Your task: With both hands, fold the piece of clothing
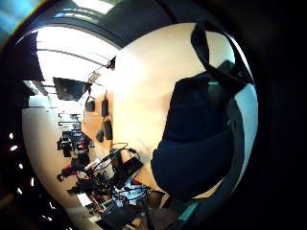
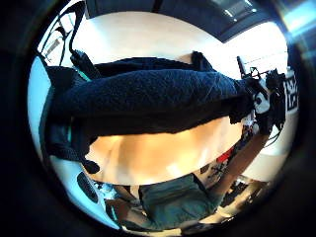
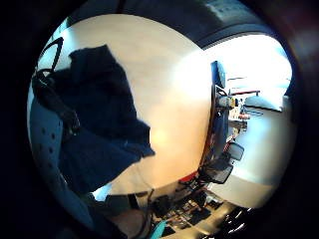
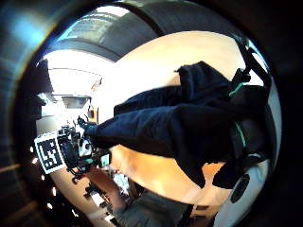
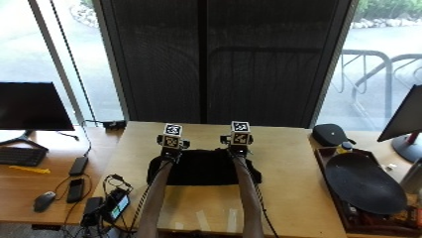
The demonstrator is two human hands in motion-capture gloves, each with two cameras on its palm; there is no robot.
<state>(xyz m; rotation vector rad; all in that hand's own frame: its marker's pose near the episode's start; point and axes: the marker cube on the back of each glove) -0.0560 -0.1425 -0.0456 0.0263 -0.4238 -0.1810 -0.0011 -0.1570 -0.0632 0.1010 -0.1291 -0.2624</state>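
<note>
A black piece of clothing (image 5: 201,169) lies spread across the middle of the light wooden table (image 5: 290,163). My left hand (image 5: 170,150) grips its far left corner and my right hand (image 5: 238,148) grips its far right corner. In the palm views the cloth (image 2: 148,96) hangs stretched between the two hands, raised off the tabletop along that far edge. The right hand (image 2: 264,101) shows at the cloth's end in the left thumb side view. The left hand (image 4: 75,149) shows at the other end of the cloth (image 4: 165,127) in the right thumb side view.
Left of the table stand a monitor (image 5: 33,106), a keyboard (image 5: 20,156), a mouse (image 5: 44,200), phones (image 5: 78,164) and cables (image 5: 112,201). On the right are a black case (image 5: 332,134) and a dark oval dish (image 5: 364,182). Tape strips (image 5: 204,216) lie near the front edge.
</note>
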